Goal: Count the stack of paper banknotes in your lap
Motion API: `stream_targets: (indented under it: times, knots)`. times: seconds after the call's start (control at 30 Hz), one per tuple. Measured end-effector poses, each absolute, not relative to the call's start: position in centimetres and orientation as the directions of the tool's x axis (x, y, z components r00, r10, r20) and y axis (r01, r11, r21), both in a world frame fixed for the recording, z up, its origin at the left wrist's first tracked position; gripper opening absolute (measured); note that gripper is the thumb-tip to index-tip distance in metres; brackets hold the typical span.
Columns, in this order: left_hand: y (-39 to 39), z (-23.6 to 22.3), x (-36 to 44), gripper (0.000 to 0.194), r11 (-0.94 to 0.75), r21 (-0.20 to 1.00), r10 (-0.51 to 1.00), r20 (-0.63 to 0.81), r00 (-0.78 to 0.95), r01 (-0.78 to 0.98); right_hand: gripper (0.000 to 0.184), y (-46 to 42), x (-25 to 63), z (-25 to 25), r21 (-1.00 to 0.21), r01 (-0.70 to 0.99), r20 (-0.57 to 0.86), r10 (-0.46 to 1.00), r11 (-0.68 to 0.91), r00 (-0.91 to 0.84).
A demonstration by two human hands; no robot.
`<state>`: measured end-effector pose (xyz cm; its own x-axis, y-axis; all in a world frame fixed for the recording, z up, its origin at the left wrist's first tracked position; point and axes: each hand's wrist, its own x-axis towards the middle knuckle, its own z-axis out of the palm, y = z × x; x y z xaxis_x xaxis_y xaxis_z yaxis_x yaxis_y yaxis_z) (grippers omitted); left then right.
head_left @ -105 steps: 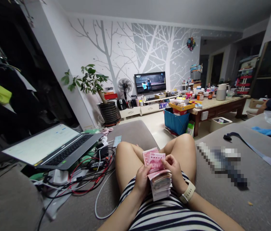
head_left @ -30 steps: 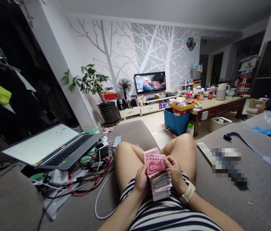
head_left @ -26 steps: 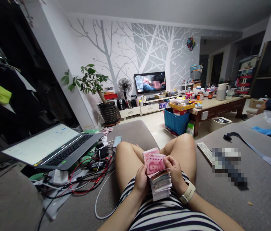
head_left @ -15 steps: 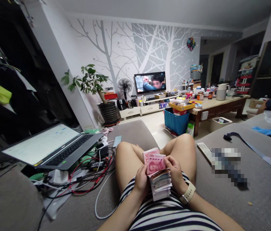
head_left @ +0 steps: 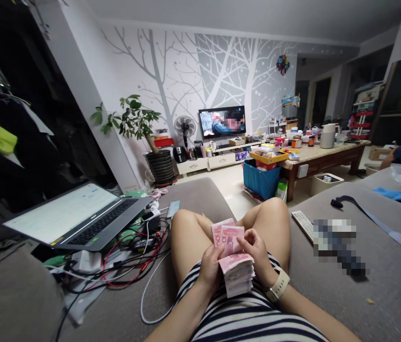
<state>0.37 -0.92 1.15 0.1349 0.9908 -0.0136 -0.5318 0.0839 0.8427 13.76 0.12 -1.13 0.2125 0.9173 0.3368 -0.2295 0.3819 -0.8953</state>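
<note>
Indoors, above a black-and-white striped garment (head_left: 253, 327), a thick folded-down bundle of banknotes (head_left: 237, 278) hangs over the lap, its ends spread in layers, while pink upright banknotes (head_left: 229, 232) overlap just above it. The left hand (head_left: 210, 266) is clamped on the left side of the money, thumb pressed against the upright notes. The right hand (head_left: 258, 249), near a cream-banded watch (head_left: 277, 287), has thumb and forefinger close together at the front note's right edge; whether they pinch or merely touch it cannot be told. The handling looks partway along: some notes stand turned up, and the thicker share seems left below, though neither part can be numbered.

Partly covered, sideways figures on the upright notes appear to read 100. On the grey sofa (head_left: 200, 192), an open laptop (head_left: 106, 223) beside tangled cables (head_left: 129, 268) bears what may be an Acer mark, too small to confirm; its screen text is illegible. A pale remote control (head_left: 303, 224) lies at right, its lettering unreadable. Beyond, jars crowd a coffee table (head_left: 342, 151), their labels indistinct, and a lit television (head_left: 221, 122) hangs before a tree mural (head_left: 221, 71).
</note>
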Motion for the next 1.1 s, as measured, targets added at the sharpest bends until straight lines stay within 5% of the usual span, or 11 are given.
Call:
stream_targets:
  times: [0.4,1.1]
  knots:
    - [-0.2,0.4,0.2,0.028,-0.015,0.887,0.999,-0.006,-0.045,-0.462,0.039,-0.5,13.7,-0.5,-0.886,-0.291,0.324,0.931,0.360,0.166]
    - [-0.3,0.5,0.4,0.025,-0.009,0.872,1.000,0.015,0.009,-0.489,0.036,-0.6,13.8,-0.7,-0.884,-0.309,0.323,0.937,0.350,0.135]
